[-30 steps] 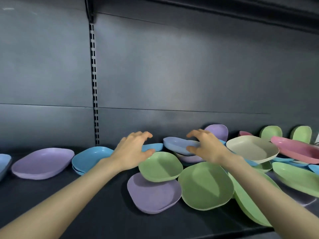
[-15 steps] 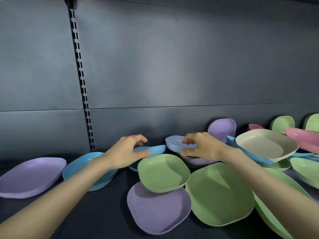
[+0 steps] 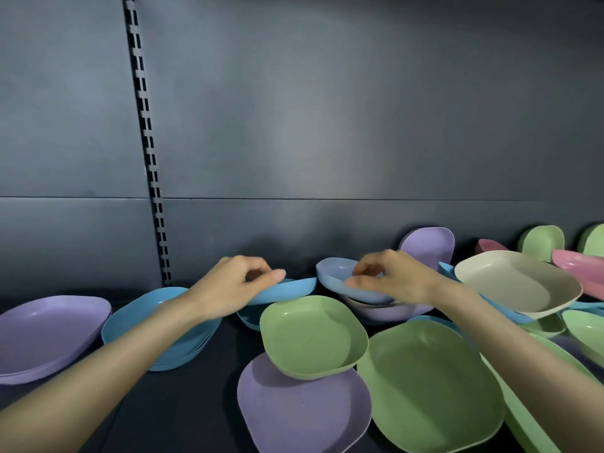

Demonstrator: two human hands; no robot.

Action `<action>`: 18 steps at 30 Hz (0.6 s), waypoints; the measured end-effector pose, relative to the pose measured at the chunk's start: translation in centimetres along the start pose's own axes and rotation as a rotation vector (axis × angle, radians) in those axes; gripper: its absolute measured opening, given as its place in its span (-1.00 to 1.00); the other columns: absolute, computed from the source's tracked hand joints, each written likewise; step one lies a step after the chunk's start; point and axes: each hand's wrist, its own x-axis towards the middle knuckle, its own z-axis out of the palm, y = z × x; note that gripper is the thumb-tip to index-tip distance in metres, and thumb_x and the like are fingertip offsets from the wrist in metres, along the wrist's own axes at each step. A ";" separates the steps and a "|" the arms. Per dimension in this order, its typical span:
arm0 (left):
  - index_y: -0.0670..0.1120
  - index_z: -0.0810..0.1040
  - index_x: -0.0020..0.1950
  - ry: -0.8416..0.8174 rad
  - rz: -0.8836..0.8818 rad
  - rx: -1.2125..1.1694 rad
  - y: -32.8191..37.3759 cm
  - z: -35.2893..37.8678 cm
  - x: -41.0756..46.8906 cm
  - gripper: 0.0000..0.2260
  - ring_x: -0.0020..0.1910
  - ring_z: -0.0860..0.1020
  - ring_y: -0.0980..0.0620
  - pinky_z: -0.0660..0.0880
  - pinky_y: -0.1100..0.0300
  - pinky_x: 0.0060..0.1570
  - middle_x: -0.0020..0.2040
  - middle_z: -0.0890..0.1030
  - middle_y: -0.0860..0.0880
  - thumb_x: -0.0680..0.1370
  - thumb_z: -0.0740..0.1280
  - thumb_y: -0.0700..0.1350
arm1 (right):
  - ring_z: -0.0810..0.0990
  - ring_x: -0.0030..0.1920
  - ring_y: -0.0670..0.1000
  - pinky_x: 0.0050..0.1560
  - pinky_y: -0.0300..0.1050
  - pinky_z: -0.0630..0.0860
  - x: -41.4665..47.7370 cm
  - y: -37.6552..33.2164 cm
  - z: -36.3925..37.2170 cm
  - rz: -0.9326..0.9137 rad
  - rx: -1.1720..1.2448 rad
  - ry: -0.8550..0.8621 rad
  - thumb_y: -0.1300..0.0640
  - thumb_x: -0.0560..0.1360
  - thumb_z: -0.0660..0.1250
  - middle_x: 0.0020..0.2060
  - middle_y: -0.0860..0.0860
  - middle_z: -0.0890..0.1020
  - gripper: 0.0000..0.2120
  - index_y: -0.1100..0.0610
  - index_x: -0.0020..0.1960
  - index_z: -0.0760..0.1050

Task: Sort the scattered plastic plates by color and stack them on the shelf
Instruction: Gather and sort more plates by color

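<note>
Plastic plates lie scattered on a dark shelf. My left hand pinches the rim of a small blue plate at the back centre, thumb on top. My right hand grips the near rim of a small periwinkle plate that sits on a lilac one. In front lie a small green plate overlapping a purple plate, and a big green plate. At the left sit a blue stack and a purple stack.
To the right lie a beige plate, pink plates, more green plates and a purple plate leaning on the back wall. A slotted upright runs down the dark back panel. Bare shelf shows at the front left.
Both hands reached further back and closed on plate rims: the left on the small blue plate, the right on the periwinkle one. The view came closer and shifted right.
</note>
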 end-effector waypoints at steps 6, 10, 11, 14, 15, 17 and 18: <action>-0.06 0.54 -0.10 0.085 -0.281 0.316 0.2 -0.8 0.1 -0.52 -0.11 0.54 0.01 0.41 0.13 -0.14 -0.20 0.60 0.03 0.46 0.18 0.35 | 0.61 -0.03 -0.01 0.06 -0.12 0.52 1.6 1.8 -1.0 0.034 0.046 0.026 -0.13 0.42 0.39 -0.12 -0.03 0.68 -0.72 0.07 -0.02 0.57; -0.13 0.49 -0.08 -0.037 -0.472 0.319 0.7 -0.7 -0.1 -0.41 -0.29 0.62 -0.05 0.50 0.15 -0.26 -0.31 0.64 -0.06 0.41 0.16 0.42 | 0.58 0.06 0.03 0.13 -0.11 0.48 3.2 2.9 -0.9 0.068 -0.006 -0.012 -0.10 0.39 0.44 0.01 0.00 0.64 -0.61 0.10 0.11 0.53; -0.15 0.49 -0.08 -0.056 -0.499 0.258 0.8 -0.7 0.0 -0.40 -0.37 0.63 -0.05 0.55 0.18 -0.33 -0.35 0.65 -0.08 0.41 0.18 0.41 | 0.57 0.08 0.04 0.16 -0.11 0.47 3.6 3.1 -0.8 0.086 -0.033 -0.027 -0.10 0.39 0.44 0.06 0.02 0.62 -0.55 0.12 0.17 0.51; -0.23 0.48 -0.03 -0.048 -0.567 0.052 1.1 -0.4 0.4 -0.43 -0.41 0.65 -0.06 0.55 0.21 -0.48 -0.35 0.67 -0.14 0.44 0.27 0.32 | 0.56 0.12 0.07 0.19 -0.08 0.46 4.8 3.6 -0.8 0.116 -0.080 -0.061 -0.09 0.38 0.46 0.12 0.07 0.60 -0.48 0.15 0.23 0.47; -0.24 0.47 -0.02 -0.044 -0.588 -0.002 1.2 -0.3 0.6 -0.44 -0.42 0.65 -0.07 0.55 0.21 -0.49 -0.36 0.67 -0.16 0.45 0.29 0.29 | 0.56 0.11 0.07 0.19 -0.08 0.46 5.1 3.8 -0.7 0.123 -0.081 -0.070 -0.08 0.37 0.47 0.11 0.07 0.60 -0.47 0.16 0.23 0.47; -0.25 0.45 0.00 -0.034 -0.622 -0.088 1.3 -0.2 0.7 -0.48 -0.46 0.63 -0.06 0.54 0.21 -0.51 -0.37 0.66 -0.18 0.46 0.32 0.24 | 0.56 0.06 0.06 0.15 -0.09 0.48 5.5 4.1 -0.6 0.132 -0.088 -0.085 -0.07 0.35 0.49 0.05 0.06 0.61 -0.47 0.15 0.21 0.47; -0.24 0.44 0.00 -0.025 -0.633 -0.119 1.3 -0.1 0.8 -0.50 -0.48 0.62 -0.05 0.53 0.21 -0.52 -0.36 0.66 -0.19 0.46 0.34 0.22 | 0.56 0.04 0.06 0.12 -0.10 0.48 5.7 4.2 -0.5 0.133 -0.092 -0.088 -0.06 0.34 0.50 0.02 0.05 0.61 -0.48 0.15 0.19 0.48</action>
